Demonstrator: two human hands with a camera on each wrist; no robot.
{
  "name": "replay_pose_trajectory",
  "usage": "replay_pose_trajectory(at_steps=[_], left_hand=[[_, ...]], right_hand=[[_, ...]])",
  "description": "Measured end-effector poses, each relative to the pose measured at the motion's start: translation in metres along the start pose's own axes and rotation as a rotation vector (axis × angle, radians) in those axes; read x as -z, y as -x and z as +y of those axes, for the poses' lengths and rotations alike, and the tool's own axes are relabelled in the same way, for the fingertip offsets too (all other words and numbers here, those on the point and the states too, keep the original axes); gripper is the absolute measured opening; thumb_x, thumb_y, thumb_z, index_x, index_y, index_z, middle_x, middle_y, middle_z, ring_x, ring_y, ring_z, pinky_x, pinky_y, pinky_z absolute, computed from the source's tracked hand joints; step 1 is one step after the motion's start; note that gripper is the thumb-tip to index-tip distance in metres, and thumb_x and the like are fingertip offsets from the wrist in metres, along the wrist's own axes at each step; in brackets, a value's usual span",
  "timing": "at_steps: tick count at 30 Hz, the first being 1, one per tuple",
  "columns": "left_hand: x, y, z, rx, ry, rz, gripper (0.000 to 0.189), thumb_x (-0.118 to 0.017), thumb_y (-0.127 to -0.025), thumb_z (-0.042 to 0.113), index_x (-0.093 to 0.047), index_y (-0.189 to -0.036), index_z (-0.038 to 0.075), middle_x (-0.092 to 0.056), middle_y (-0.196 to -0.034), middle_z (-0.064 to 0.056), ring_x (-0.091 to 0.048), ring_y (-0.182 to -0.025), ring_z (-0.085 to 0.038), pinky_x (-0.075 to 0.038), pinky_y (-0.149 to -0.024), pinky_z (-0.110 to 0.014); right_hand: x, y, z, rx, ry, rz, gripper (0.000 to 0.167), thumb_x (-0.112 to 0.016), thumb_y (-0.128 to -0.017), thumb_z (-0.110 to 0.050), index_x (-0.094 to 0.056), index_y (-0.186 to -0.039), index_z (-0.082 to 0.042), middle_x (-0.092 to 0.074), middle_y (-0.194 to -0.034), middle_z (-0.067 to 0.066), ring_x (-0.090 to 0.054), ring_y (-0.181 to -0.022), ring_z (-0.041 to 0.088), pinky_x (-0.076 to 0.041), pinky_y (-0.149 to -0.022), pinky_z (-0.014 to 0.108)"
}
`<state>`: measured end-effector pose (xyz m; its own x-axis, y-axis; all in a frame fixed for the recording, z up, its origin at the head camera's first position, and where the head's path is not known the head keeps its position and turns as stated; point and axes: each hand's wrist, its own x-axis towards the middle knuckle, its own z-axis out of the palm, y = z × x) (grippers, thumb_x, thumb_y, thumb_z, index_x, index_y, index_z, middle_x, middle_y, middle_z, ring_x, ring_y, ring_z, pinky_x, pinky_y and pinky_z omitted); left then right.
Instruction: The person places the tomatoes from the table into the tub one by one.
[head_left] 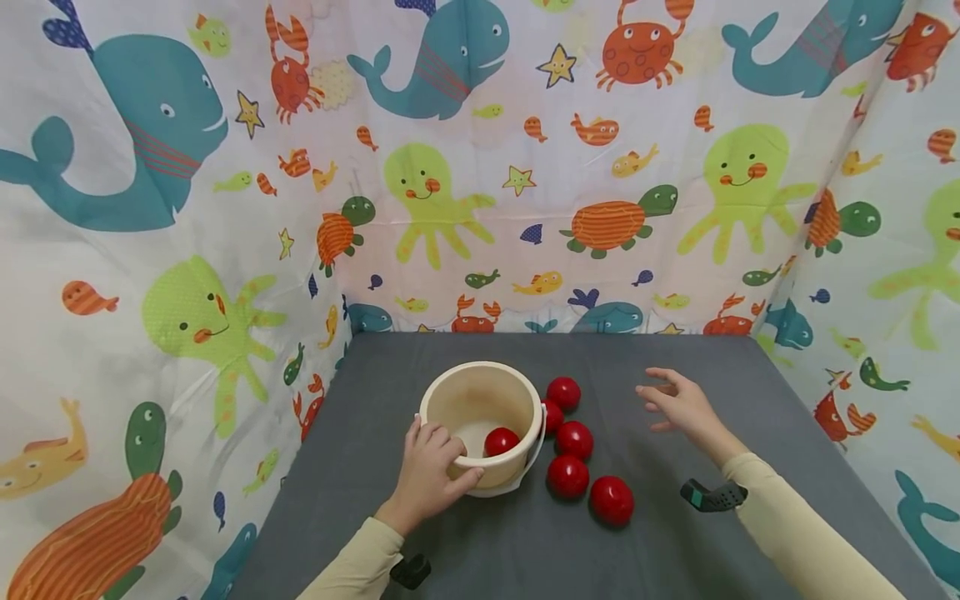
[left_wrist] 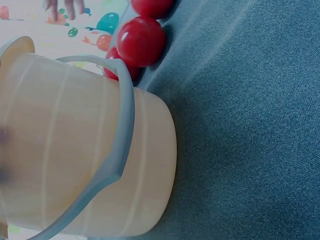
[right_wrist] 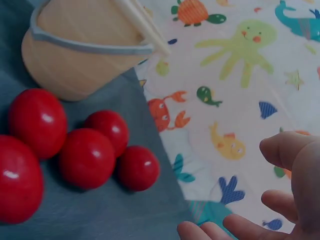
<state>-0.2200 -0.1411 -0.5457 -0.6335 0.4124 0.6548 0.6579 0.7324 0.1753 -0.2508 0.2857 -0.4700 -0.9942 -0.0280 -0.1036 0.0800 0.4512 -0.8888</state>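
A cream bucket (head_left: 480,375) with a pale handle (left_wrist: 129,115) stands upright on the dark table. One shiny red ball (head_left: 501,442) lies inside it. My left hand (head_left: 431,475) grips the bucket's near-left rim, fingers over the edge and thumb along the outside. Several more red balls, smooth and apple-like, lie in a loose row to the bucket's right, among them a far ball (head_left: 564,393) and a near ball (head_left: 611,501). To the right of that row, my right hand (head_left: 682,408) hovers above the table, fingers apart and holding nothing. The right wrist view shows these fingers (right_wrist: 280,150) too.
The table (head_left: 390,358) has a dark grey cloth surface. A white curtain (head_left: 510,225) printed with sea animals hangs along the back and both sides. A black band (head_left: 712,497) sits at the right wrist, and another dark device (head_left: 410,572) at the left.
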Motion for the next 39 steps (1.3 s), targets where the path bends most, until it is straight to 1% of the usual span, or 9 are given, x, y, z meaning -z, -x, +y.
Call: replay_pose_trajectory(at_steps=[4,9,13,17,23,26,28,32,39], left_hand=[[-0.002,0.003,0.0,0.009,-0.003,-0.013,0.029,-0.079,-0.083,0.043,-0.064,-0.081,0.019,-0.058,-0.084,0.001,-0.058,-0.105,-0.029,-0.038,-0.107,-0.079],[-0.004,0.004,0.002,0.007,0.0,-0.009,0.027,-0.079,-0.083,0.042,-0.063,-0.081,0.019,-0.058,-0.084,0.001,-0.058,-0.104,-0.028,-0.038,-0.107,-0.079],[-0.004,0.005,0.002,0.004,0.007,0.003,0.026,-0.079,-0.082,0.04,-0.063,-0.081,0.019,-0.058,-0.084,0.001,-0.058,-0.104,-0.029,-0.037,-0.106,-0.079],[-0.004,0.005,0.002,0.008,0.005,0.003,0.027,-0.078,-0.083,0.041,-0.063,-0.081,0.019,-0.058,-0.084,0.001,-0.058,-0.105,-0.029,-0.037,-0.107,-0.079],[-0.003,0.006,0.003,0.007,-0.003,0.006,0.027,-0.078,-0.083,0.042,-0.063,-0.081,0.019,-0.058,-0.084,0.001,-0.058,-0.105,-0.03,-0.038,-0.106,-0.079],[-0.003,0.007,0.003,0.006,-0.004,0.01,0.028,-0.077,-0.083,0.042,-0.063,-0.08,0.019,-0.059,-0.084,0.001,-0.058,-0.105,-0.03,-0.038,-0.106,-0.08],[-0.003,0.007,0.003,0.007,-0.005,0.013,0.027,-0.077,-0.083,0.042,-0.063,-0.08,0.019,-0.059,-0.084,0.001,-0.058,-0.105,-0.029,-0.038,-0.106,-0.08],[-0.002,0.008,0.003,0.008,0.0,0.017,0.027,-0.077,-0.083,0.042,-0.064,-0.081,0.019,-0.058,-0.083,0.001,-0.058,-0.104,-0.029,-0.038,-0.107,-0.079],[-0.003,0.008,0.003,0.019,-0.001,0.001,0.026,-0.077,-0.083,0.041,-0.064,-0.081,0.019,-0.059,-0.084,0.001,-0.058,-0.105,-0.029,-0.037,-0.108,-0.078]], right_hand=[[-0.007,0.009,0.021,-0.037,-0.008,-0.018,0.067,-0.058,-0.109,-0.035,-0.034,-0.158,0.005,-0.048,-0.148,0.04,-0.063,-0.124,0.05,-0.065,-0.082,0.051],[-0.023,0.017,0.044,-0.095,-0.046,-0.059,0.063,-0.06,-0.108,-0.033,-0.039,-0.155,0.004,-0.048,-0.149,0.039,-0.059,-0.126,0.054,-0.064,-0.082,0.055],[-0.037,0.025,0.057,-0.101,-0.048,-0.093,0.062,-0.062,-0.107,-0.03,-0.042,-0.153,0.006,-0.051,-0.146,0.039,-0.061,-0.123,0.054,-0.064,-0.08,0.055],[-0.051,0.032,0.068,-0.092,-0.047,-0.116,0.058,-0.064,-0.105,-0.025,-0.046,-0.15,0.008,-0.056,-0.142,0.039,-0.066,-0.117,0.05,-0.064,-0.078,0.056],[-0.067,0.035,0.077,-0.121,-0.072,-0.143,0.055,-0.068,-0.103,-0.021,-0.05,-0.145,0.009,-0.062,-0.135,0.035,-0.07,-0.107,0.038,-0.065,-0.073,0.055],[-0.071,0.036,0.082,-0.13,-0.089,-0.14,0.054,-0.069,-0.101,-0.019,-0.051,-0.143,0.009,-0.066,-0.129,0.032,-0.069,-0.102,0.032,-0.065,-0.071,0.054],[-0.074,0.037,0.084,-0.127,-0.094,-0.147,0.054,-0.069,-0.101,-0.019,-0.051,-0.143,0.01,-0.067,-0.127,0.03,-0.068,-0.101,0.03,-0.065,-0.071,0.054],[-0.079,0.038,0.089,-0.12,-0.079,-0.159,0.053,-0.069,-0.1,-0.018,-0.052,-0.142,0.011,-0.067,-0.127,0.032,-0.068,-0.103,0.03,-0.065,-0.07,0.054],[-0.084,0.037,0.088,-0.157,-0.059,-0.149,0.049,-0.072,-0.099,-0.017,-0.058,-0.138,0.007,-0.069,-0.125,0.031,-0.07,-0.102,0.032,-0.065,-0.071,0.055]])
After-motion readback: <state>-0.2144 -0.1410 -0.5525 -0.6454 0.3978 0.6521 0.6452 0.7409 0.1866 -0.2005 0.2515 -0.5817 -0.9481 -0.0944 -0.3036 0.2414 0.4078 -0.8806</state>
